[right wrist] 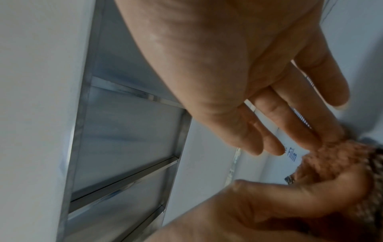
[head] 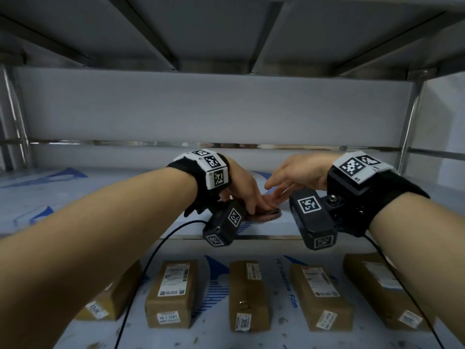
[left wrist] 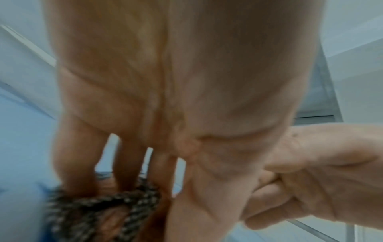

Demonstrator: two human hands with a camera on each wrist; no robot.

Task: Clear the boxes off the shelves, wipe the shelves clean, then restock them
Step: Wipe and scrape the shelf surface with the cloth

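Note:
A brownish-pink cloth (head: 266, 214) with a dark speckled edge lies bunched near the front edge of the middle shelf (head: 100, 197), which carries no boxes. My left hand (head: 249, 199) comes down on it with bent fingers and holds the bunched cloth (left wrist: 93, 212). My right hand (head: 278, 188) reaches in from the right with straight fingers, and its fingertips (right wrist: 315, 140) touch the fuzzy cloth (right wrist: 335, 160). Several brown cardboard boxes (head: 173, 290) with white labels lie in a row on the lower shelf.
The shelf's film covering shows blue print. The underside of the upper shelf (head: 226, 34) hangs close overhead. Steel posts (head: 411, 122) stand at the back corners, and a rail runs along the back. Black cables (head: 141, 273) trail from both wrist cameras over the lower shelf.

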